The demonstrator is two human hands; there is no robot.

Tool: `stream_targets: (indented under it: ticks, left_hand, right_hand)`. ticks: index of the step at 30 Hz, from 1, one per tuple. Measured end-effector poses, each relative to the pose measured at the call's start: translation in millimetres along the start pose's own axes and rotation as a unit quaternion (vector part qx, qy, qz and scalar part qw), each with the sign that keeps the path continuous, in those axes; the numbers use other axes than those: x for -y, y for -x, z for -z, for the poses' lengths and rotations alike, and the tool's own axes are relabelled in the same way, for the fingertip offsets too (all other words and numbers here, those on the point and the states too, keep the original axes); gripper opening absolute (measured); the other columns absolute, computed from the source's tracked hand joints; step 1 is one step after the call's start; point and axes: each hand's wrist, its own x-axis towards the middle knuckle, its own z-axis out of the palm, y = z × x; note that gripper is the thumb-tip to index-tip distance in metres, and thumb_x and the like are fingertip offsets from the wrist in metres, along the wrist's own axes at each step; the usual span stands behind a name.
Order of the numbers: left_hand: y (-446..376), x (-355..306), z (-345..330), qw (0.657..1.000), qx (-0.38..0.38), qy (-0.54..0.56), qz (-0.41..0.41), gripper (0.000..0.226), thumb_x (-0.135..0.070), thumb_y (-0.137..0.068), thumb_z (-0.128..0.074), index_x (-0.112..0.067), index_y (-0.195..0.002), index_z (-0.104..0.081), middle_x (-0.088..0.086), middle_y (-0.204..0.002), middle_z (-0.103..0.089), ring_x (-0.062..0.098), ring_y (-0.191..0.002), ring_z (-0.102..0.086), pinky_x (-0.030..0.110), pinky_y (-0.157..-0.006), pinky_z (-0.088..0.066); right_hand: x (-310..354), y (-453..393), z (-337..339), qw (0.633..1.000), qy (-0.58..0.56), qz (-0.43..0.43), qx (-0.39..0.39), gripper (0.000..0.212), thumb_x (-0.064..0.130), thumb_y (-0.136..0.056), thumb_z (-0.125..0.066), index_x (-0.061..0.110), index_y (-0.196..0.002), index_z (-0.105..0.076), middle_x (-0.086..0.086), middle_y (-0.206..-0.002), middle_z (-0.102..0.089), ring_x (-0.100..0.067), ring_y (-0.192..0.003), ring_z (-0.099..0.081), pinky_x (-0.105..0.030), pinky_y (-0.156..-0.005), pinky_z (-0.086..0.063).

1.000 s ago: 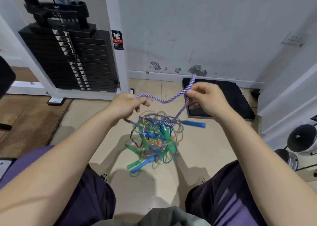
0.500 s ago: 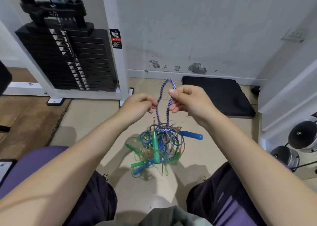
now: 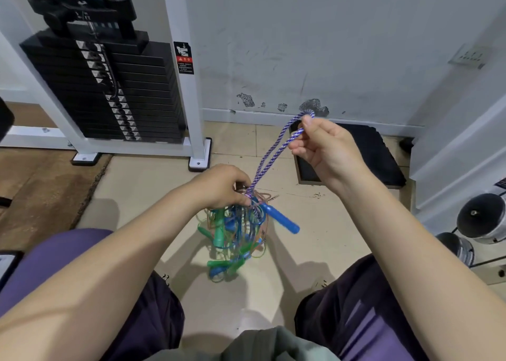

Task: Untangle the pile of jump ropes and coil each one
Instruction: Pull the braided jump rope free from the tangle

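A seated person's right hand pinches the doubled loop of a purple-and-white braided jump rope, drawn taut up and away from the tangled ball of blue and green plastic jump ropes hanging above the beige tiled floor. The left hand grips the top of that ball, just where the braid enters it. Freeing it cleanly likely means pinning the knot while feeding the braid out slowly, watching the blue plastic handle beside the ball for snags

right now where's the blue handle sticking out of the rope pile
In the head view the blue handle juts from the upper right of the tangled pile, just right of the left hand and below the purple braided rope.
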Motion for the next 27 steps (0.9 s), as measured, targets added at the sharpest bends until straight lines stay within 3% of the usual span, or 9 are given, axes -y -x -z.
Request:
stream_targets:
  ticks: [3,6,8,10,15,17,20,24,27]
  left_hand:
    - [-0.1,0.1,3.2,0.998,-0.022,0.049,0.015,0.021,-0.031,-0.087,-0.075,-0.012,-0.090,-0.070,-0.002,-0.074,-0.056,0.019,-0.074,-0.049,0.029,-0.066,-0.038]
    - [1.8,-2.2,3.5,0.981,-0.021,0.191,0.033,0.021,-0.021,-0.091,-0.071,-0.001,-0.084,-0.066,0.004,-0.072,-0.055,0.019,-0.070,-0.046,0.030,-0.068,-0.035]
    - [4.2,-4.5,6.6,0.945,-0.024,0.323,0.049,0.020,-0.015,-0.091,-0.071,0.005,-0.092,-0.067,0.010,-0.081,-0.063,0.018,-0.075,-0.052,0.030,-0.074,-0.038]
    - [5.3,-6.2,9.9,0.914,-0.038,0.399,0.061,0.017,-0.017,-0.090,-0.071,-0.001,-0.086,-0.069,0.008,-0.079,-0.064,0.018,-0.073,-0.052,0.031,-0.072,-0.036]
    - [4.2,-7.1,10.8,0.838,-0.025,0.535,0.104,0.023,-0.018,-0.090,-0.069,-0.015,-0.067,-0.068,0.002,-0.062,-0.061,0.012,-0.056,-0.052,0.021,-0.057,-0.042]
    - [5.0,-8.7,7.4,0.819,-0.012,0.563,0.110,0.024,-0.014,-0.091,-0.068,-0.014,-0.067,-0.070,0.003,-0.061,-0.061,0.011,-0.053,-0.055,0.017,-0.051,-0.046]
    - [6.0,-10.5,6.4,0.796,-0.003,0.595,0.110,0.017,-0.008,-0.093,-0.063,-0.008,-0.078,-0.071,0.004,-0.061,-0.067,0.007,-0.050,-0.062,0.015,-0.049,-0.052]
    - [6.0,-9.3,8.2,0.810,-0.007,0.576,0.106,0.015,-0.012,-0.093,-0.065,-0.006,-0.080,-0.067,0.005,-0.062,-0.066,0.007,-0.051,-0.059,0.016,-0.053,-0.051]
    - [1.1,-3.1,9.2,0.804,-0.051,0.573,0.149,0.019,-0.014,-0.095,-0.063,-0.011,-0.076,-0.062,-0.005,-0.057,-0.057,0.004,-0.046,-0.043,0.014,-0.047,-0.037]
  right_hand:
    - [-1.1,-3.5,6.5,1.000,-0.005,-0.007,-0.016,0.011,0.010,-0.096,-0.058,0.002,-0.092,-0.063,-0.010,-0.076,-0.069,-0.021,-0.070,-0.071,-0.027,-0.070,-0.058]
    - [-10.0,-1.9,4.6,0.994,0.106,-0.034,-0.005,0.024,0.006,-0.091,-0.065,0.000,-0.113,-0.056,-0.017,-0.095,-0.068,-0.027,-0.085,-0.071,-0.030,-0.077,-0.059]
    - [-17.2,2.3,-0.8,0.971,0.238,-0.023,0.022,0.021,0.005,-0.086,-0.071,0.007,-0.104,-0.061,-0.011,-0.089,-0.066,-0.020,-0.079,-0.067,-0.028,-0.074,-0.056]
    - [-22.9,6.6,-8.2,0.941,0.328,-0.007,0.087,0.010,0.010,-0.083,-0.076,0.014,-0.086,-0.068,-0.002,-0.077,-0.066,-0.010,-0.071,-0.059,-0.021,-0.068,-0.049]
    - [-30.2,12.1,-17.5,0.904,0.414,-0.009,0.106,0.017,0.029,-0.077,-0.083,0.014,-0.074,-0.075,0.003,-0.066,-0.070,-0.002,-0.059,-0.053,-0.017,-0.057,-0.041]
    - [-32.8,13.2,-19.4,0.900,0.425,-0.016,0.089,0.030,0.034,-0.074,-0.084,0.007,-0.071,-0.073,0.012,-0.053,-0.060,0.002,-0.050,-0.047,-0.013,-0.051,-0.036]
    - [-34.5,10.9,-21.3,0.870,0.488,-0.007,0.065,0.044,0.043,-0.070,-0.085,0.003,-0.070,-0.070,0.008,-0.056,-0.057,-0.002,-0.051,-0.045,-0.019,-0.051,-0.035]
    - [-35.5,9.9,-20.3,0.872,0.480,-0.029,0.090,0.030,0.033,-0.077,-0.082,0.007,-0.068,-0.069,0.004,-0.057,-0.053,-0.004,-0.049,-0.040,-0.018,-0.049,-0.033]
    - [-31.2,9.0,-13.4,0.898,0.426,-0.059,0.095,0.022,0.026,-0.082,-0.079,0.010,-0.073,-0.067,0.000,-0.064,-0.052,-0.009,-0.057,-0.039,-0.022,-0.051,-0.031]
